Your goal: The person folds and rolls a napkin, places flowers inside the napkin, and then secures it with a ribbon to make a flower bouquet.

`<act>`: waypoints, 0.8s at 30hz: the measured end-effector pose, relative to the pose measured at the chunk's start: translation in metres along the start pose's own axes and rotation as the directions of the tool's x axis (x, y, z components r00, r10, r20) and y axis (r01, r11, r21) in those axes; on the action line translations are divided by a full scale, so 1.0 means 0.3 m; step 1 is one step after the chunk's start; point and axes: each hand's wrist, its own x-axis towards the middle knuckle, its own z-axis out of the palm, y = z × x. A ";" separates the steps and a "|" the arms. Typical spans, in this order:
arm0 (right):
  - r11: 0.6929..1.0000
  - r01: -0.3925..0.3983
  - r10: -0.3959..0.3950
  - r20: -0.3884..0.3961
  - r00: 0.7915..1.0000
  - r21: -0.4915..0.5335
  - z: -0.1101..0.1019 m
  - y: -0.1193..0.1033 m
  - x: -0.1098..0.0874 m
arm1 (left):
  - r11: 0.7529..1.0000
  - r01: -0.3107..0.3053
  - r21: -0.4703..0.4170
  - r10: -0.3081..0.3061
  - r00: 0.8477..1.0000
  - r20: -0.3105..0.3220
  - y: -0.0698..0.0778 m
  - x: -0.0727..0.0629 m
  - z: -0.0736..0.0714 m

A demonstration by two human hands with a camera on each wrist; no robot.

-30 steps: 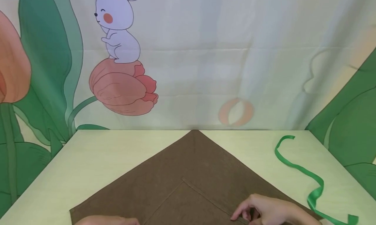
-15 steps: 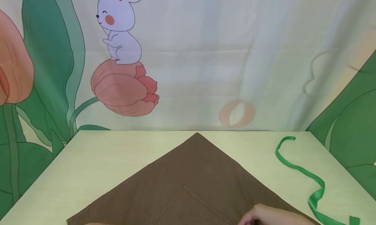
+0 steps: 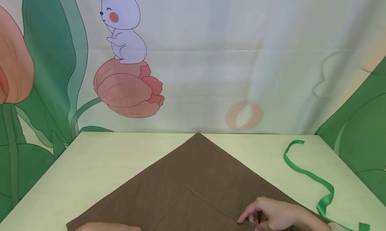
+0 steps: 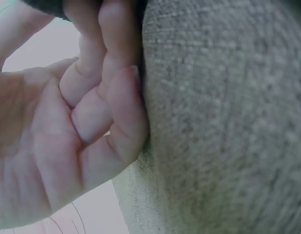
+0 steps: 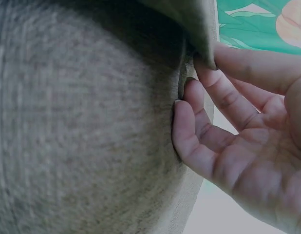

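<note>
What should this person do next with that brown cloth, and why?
Perhaps have the right hand set down and smooth the bit of brown cloth it pinches: its grip seems to lie along the right edge of the inner flap, whose tip already looks flat.

head view: forward, down; wrist views: close-up; all share brown cloth (image 3: 181, 167).

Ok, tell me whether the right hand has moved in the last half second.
Yes: in the head view, the right hand shifted forward, nearer the far edge of the table, and slightly left.
</note>
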 end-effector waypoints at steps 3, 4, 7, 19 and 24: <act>0.999 -0.025 0.025 0.008 1.000 0.048 -0.005 0.004 -0.001 | 0.908 -0.253 -0.333 0.326 0.927 0.184 0.023 -0.075 -0.030; 0.997 -0.032 0.032 0.013 0.999 0.069 -0.006 0.003 -0.003 | 0.907 -0.250 -0.339 0.330 0.922 0.204 0.039 -0.078 -0.032; 0.994 -0.034 0.032 0.020 0.999 0.105 -0.006 0.001 -0.008 | 0.895 -0.248 -0.371 0.335 0.923 0.191 0.052 -0.093 -0.033; 0.983 0.005 -0.008 0.015 1.000 0.185 0.002 0.008 -0.020 | 0.867 -0.009 -0.498 0.051 0.996 0.071 0.032 -0.132 -0.046; 0.957 -0.003 -0.013 0.054 0.998 0.290 -0.007 0.022 -0.015 | 0.948 -0.169 -0.270 0.182 0.983 0.025 0.030 -0.138 -0.072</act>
